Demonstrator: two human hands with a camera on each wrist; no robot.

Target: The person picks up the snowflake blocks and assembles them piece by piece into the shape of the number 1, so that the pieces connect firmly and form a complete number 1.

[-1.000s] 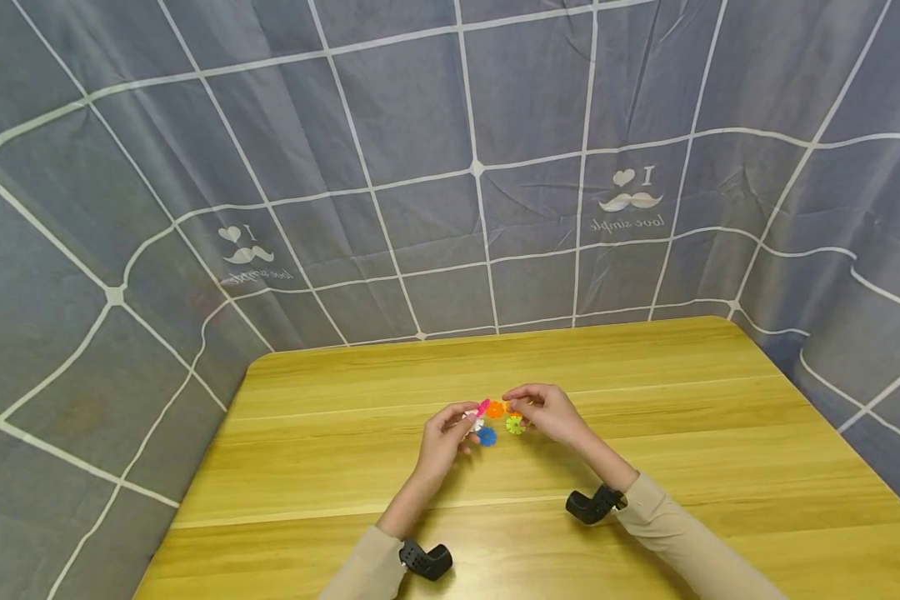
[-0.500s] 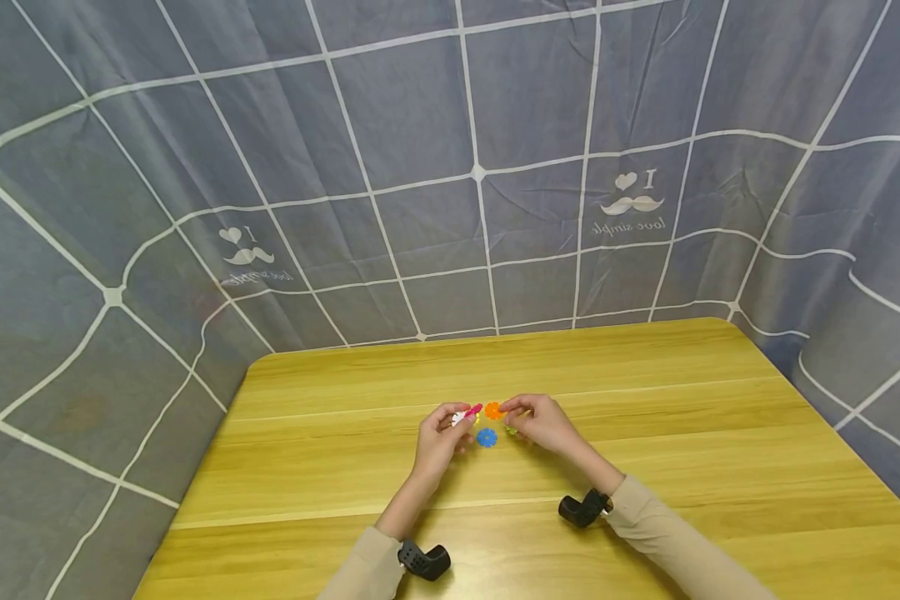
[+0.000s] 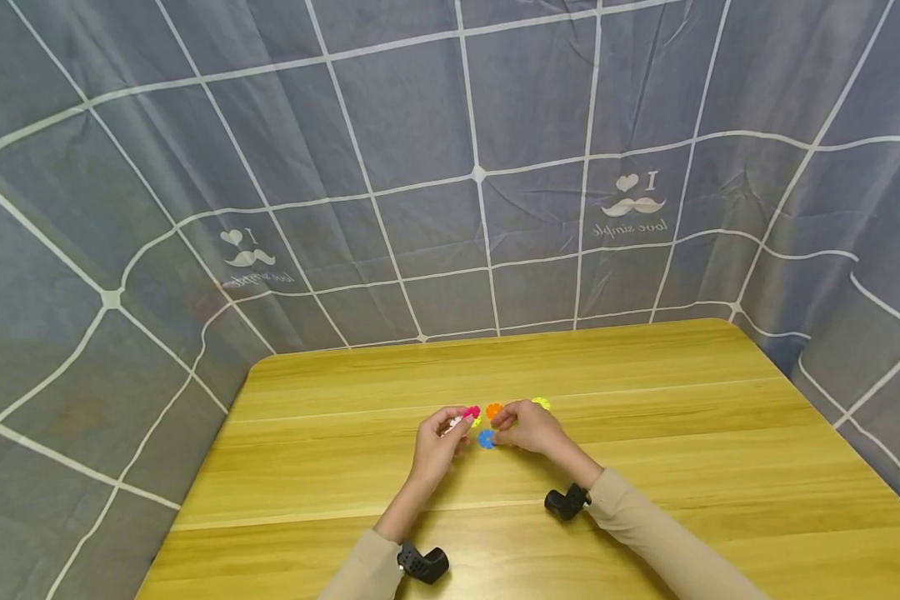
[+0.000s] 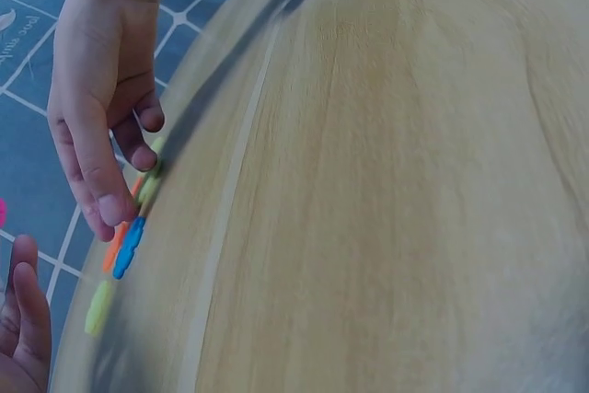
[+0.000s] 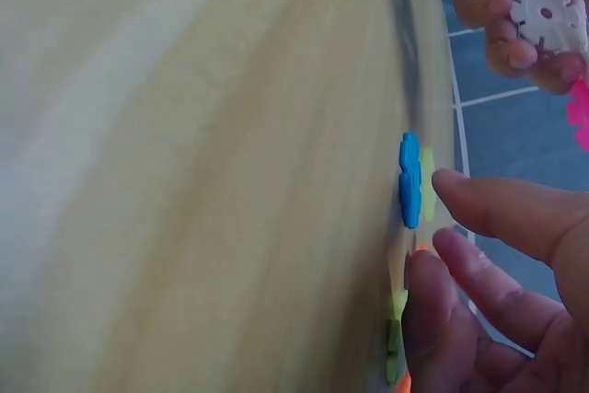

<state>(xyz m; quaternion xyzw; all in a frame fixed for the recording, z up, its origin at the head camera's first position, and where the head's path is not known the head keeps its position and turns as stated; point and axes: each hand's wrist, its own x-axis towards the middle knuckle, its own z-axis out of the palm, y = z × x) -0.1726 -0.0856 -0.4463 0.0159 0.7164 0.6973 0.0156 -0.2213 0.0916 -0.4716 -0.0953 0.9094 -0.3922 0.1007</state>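
Observation:
My left hand pinches a white plastic snowflake disc with notched edges. A pink snowflake disc meets the white one and looks joined to it. My right hand hovers at a blue snowflake disc lying on the table. In the right wrist view its thumb and fingers stand apart beside the blue disc, with nothing seen between them. An orange disc lies just behind the blue one. A yellow-green disc sits below my right hand.
Another yellow disc lies beyond my right hand, and one more yellow disc shows by my left fingertips. The wooden table ends at a grey checked curtain at the back and sides.
My right hand has moved left and nearer, from the orange and green discs to the blue one. A yellow disc has come into sight behind it. The left hand has barely shifted, turning the pink disc.

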